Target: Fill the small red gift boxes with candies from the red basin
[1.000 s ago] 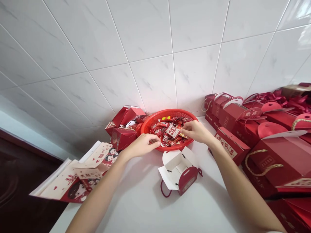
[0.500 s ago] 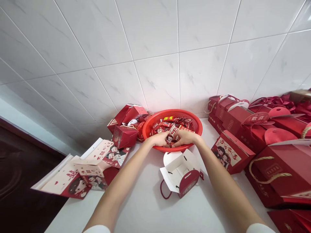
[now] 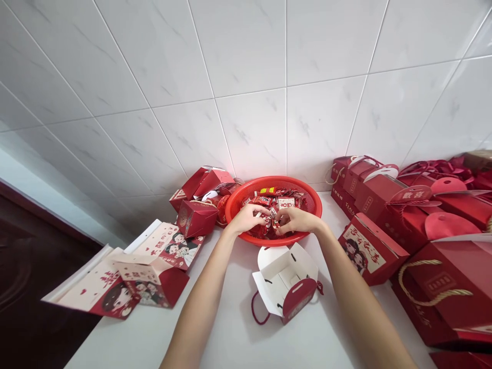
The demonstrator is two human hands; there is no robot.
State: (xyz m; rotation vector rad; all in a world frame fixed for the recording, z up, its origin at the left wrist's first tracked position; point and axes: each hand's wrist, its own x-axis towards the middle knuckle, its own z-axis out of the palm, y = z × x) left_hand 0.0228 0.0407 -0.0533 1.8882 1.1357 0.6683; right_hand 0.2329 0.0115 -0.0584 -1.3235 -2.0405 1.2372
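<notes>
My left hand (image 3: 248, 219) reaches into the red plastic basket (image 3: 313, 197), its thumb and fingers curled round a wrapped candy at the near side of the pile. Opposite it, my right hand (image 3: 295, 220) has its bent fingers closed on a small wrapped candy (image 3: 275, 224); the fingertips are partly hidden among the sweets. Red and white wrapped candies (image 3: 263, 200) fill the basket, one pack bearing a yellow label. Just in front of the basket, between my forearms, an open gift box (image 3: 302, 297) shows its white, bare inside, with a dark red cord handle hanging at its left.
Closed red gift boxes (image 3: 388, 197) with cord handles crowd the right side. Several cream-and-red printed boxes (image 3: 161, 279) stand on the left, and more red boxes (image 3: 198, 218) sit left of the basket. A tiled wall (image 3: 249, 133) rises behind the white table (image 3: 215, 333).
My hands have drawn slightly apart within the candy pile. A square white-and-red packet now shows behind my right hand. The view has shifted slightly; the open box stays in place.
</notes>
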